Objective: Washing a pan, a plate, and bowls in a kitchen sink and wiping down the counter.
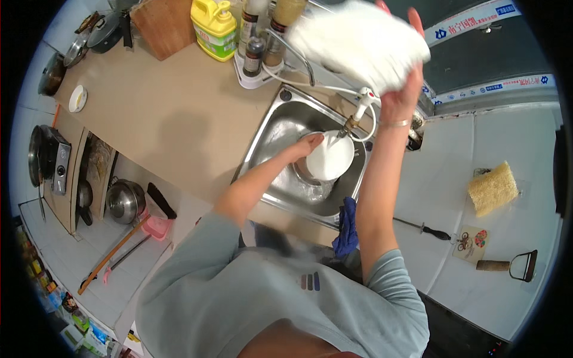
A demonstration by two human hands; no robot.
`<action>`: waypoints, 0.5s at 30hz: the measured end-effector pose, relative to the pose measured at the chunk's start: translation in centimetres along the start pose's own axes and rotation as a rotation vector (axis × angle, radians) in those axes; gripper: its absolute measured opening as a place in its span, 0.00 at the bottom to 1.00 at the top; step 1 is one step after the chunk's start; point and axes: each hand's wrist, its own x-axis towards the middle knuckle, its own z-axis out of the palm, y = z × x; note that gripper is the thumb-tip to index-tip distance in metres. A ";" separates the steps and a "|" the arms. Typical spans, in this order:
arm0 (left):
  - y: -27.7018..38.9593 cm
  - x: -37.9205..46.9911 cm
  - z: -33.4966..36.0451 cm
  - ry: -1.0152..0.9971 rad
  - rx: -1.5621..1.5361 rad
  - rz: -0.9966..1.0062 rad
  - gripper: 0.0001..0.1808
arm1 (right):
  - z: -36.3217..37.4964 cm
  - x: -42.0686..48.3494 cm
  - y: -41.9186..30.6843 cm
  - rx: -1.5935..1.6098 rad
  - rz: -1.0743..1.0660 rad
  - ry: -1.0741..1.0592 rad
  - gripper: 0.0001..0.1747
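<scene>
My left hand (309,147) grips the rim of a white dish (332,163), a bowl or a plate, tilted under the tap (358,112). Water runs onto it. Beneath the dish, a round metal vessel (303,173) stands in the stainless-steel sink (264,154), mostly hidden. Up past the tap, my right hand (405,91) is raised, its fingers around a large white thing (358,42). Motion blurs this thing; it looks like a cloth or a bag, but I cannot tell which. A blue cloth (346,228) hangs over the sink's near edge.
Left of the sink runs a beige counter (147,112). On it stand a yellow detergent jug (215,33), a seasoning rack (255,78), a wooden cutting board (163,27) and a small white bowl (78,99). A loofah sponge (492,190) hangs on the right wall.
</scene>
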 end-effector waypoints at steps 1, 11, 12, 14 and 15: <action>1.6 -0.8 0.2 -0.048 -0.101 -0.070 0.33 | -0.3 -2.3 -1.0 0.124 0.045 0.018 0.32; -1.6 0.1 -0.5 -0.120 -0.333 -0.104 0.38 | -17.2 -21.5 -2.3 -0.873 0.612 0.267 0.18; -0.8 0.0 0.0 -0.140 -0.325 -0.111 0.38 | -17.7 -21.8 -1.7 -1.012 0.583 0.227 0.17; 0.4 -0.3 0.8 0.047 -0.042 -0.126 0.39 | -17.7 -22.1 0.7 -1.205 0.500 0.143 0.18; -0.2 -0.2 0.9 0.042 -0.031 -0.131 0.39 | -17.0 -22.3 2.3 -1.254 0.443 0.094 0.19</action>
